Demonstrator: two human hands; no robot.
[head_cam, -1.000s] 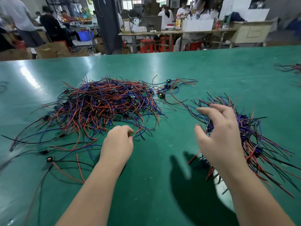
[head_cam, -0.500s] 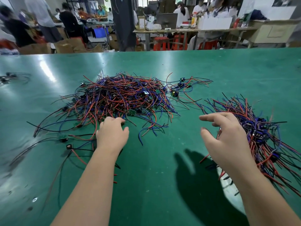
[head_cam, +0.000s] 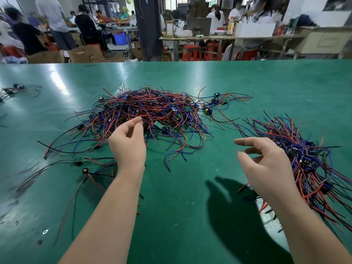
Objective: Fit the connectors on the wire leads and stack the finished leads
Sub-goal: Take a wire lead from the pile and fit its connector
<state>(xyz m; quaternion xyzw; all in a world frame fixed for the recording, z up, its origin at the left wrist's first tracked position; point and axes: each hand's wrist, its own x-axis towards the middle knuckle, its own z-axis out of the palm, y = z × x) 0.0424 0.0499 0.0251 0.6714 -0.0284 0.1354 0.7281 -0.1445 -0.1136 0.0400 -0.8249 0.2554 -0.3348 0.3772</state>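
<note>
Since the earlier frames, the left hand (head_cam: pixel 127 147) has lifted off the tabletop (head_cam: pixel 190 210) at the near edge of the tangled heap of wire leads (head_cam: pixel 152 109) and now hangs over that edge. Its fingers are half curled toward the thumb. No lead is plainly seen between them, and whether one is pinched cannot be told. The right hand (head_cam: pixel 266 168) has stayed beside the stack of finished leads (head_cam: pixel 306 155), raised above the tabletop, with its fingers spread, relaxed and holding nothing.

The heap of red, blue and black leads lies at centre, with small green circuit boards (head_cam: pixel 158 124) showing among the wires. The stack lies to the right, its leads running roughly parallel, with dark blue parts clustered along its middle. A few stray leads (head_cam: pixel 79 159) lie apart on the left, a small cluster (head_cam: pixel 213 103) sits just beyond the heap, and another bundle (head_cam: pixel 11 90) lies at the far left edge. Other workers and benches fill the background.

Judged from this, one lead seems just stacked and the next pick has begun. Pulling a single lead free of the tangle is likely to drag its neighbours along.
</note>
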